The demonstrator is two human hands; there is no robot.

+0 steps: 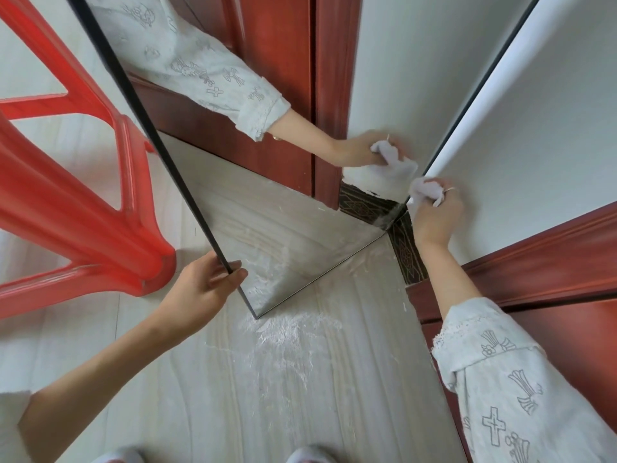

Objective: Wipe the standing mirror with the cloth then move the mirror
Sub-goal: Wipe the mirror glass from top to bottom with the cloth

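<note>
Wiping step in hand: the right hand [434, 215], at 3 o'clock, has its fingers curled round a bunched cloth [425, 190] pressed to the right edge of the mirror [267, 208], low down near the skirting. The left hand [203, 285], at 8 o'clock, pinches the mirror's left edge just above its bottom corner, steadying it. The mirror stands on the floor [233, 396] in a wall corner, with 1 red chair [83, 208] at 9 o'clock. Next, judged: finish the glass, then grip both edges to shift it.
</note>
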